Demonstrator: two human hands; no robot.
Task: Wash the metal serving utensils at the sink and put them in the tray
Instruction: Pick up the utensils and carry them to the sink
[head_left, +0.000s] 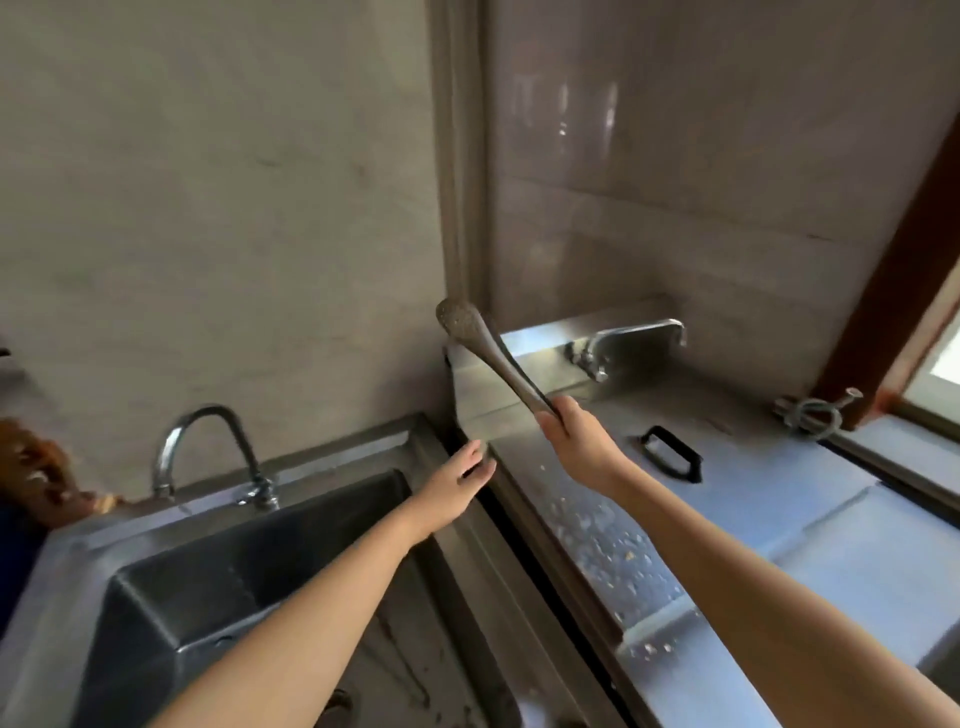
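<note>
While our right hand grips its handle end, the perforated metal serving spoon stands raised and tilted above the steel counter.
We note our left hand spread and empty over the dark gap between counter edge and sink; the basin lies open beneath its faucet, a black handle sits near the spoon hand, and food specks line the counter's near edge.

One head-worn view — close, looking forward and down over the sink and counter toward the wall.
</note>
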